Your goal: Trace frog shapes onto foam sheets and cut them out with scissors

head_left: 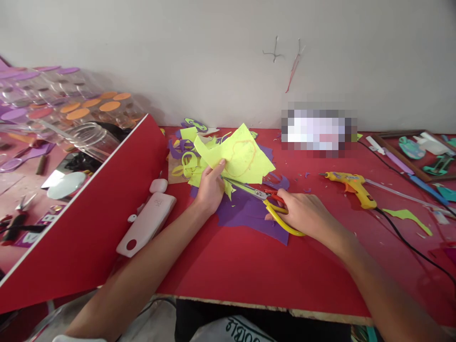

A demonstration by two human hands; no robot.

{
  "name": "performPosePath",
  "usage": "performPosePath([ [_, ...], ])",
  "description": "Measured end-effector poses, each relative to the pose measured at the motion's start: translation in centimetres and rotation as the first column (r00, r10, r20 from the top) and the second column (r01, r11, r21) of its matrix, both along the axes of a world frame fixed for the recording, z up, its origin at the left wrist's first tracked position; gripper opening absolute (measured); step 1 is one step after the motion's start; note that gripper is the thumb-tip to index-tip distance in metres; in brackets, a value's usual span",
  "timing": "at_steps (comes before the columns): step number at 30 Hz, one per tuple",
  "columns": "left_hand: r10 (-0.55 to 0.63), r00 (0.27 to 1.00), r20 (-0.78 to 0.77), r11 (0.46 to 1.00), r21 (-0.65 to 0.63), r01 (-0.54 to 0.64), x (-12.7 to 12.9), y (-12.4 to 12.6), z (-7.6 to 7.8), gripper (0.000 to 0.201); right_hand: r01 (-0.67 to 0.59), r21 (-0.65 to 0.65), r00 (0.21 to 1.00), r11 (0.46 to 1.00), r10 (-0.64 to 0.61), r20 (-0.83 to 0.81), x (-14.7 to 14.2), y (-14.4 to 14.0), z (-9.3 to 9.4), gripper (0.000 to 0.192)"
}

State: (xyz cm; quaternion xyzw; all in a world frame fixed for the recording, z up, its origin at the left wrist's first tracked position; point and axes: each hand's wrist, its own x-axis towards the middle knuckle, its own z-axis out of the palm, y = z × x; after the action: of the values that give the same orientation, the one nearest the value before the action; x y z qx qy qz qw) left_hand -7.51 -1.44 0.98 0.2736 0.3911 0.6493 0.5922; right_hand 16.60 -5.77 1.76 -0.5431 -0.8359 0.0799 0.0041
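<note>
The left hand point(211, 187) pinched a yellow foam sheet point(238, 156) above the red table point(249, 270). The right hand point(306, 213) gripped yellow-handled scissors point(265, 199), blades at the sheet's lower edge, over purple foam point(245, 213).

Glue gun point(352, 186) right of scissors point(265, 199)

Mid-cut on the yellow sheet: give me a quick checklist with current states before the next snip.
1. Left hand grips yellow sheet: ok.
2. Right hand in scissors handles: ok.
3. Blades meet sheet edge: ok.
4. Left fingers clear of the blades: cannot tell, they sit close.
5. Drawn red outline visible on sheet: ok.
6. Glue gun and its cord apart from hands: ok.
</note>
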Motion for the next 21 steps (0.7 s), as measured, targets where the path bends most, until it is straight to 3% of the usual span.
performPosePath([
  [11, -0.022, 1.000, -0.005, 0.999, 0.028, 0.022, 0.00, -0.03, -0.55, 0.020, -0.007, 0.038, 1.000, 0.999, 0.007, -0.008, -0.31, -0.02, -0.39, 0.053],
  [21, 0.043, 0.998, -0.048, 0.997, -0.059, -0.046, -0.72, 0.42, -0.80, 0.029, 0.032, 0.075, 0.999, 0.997, -0.033, 0.017, -0.17, 0.15, -0.32, 0.064],
])
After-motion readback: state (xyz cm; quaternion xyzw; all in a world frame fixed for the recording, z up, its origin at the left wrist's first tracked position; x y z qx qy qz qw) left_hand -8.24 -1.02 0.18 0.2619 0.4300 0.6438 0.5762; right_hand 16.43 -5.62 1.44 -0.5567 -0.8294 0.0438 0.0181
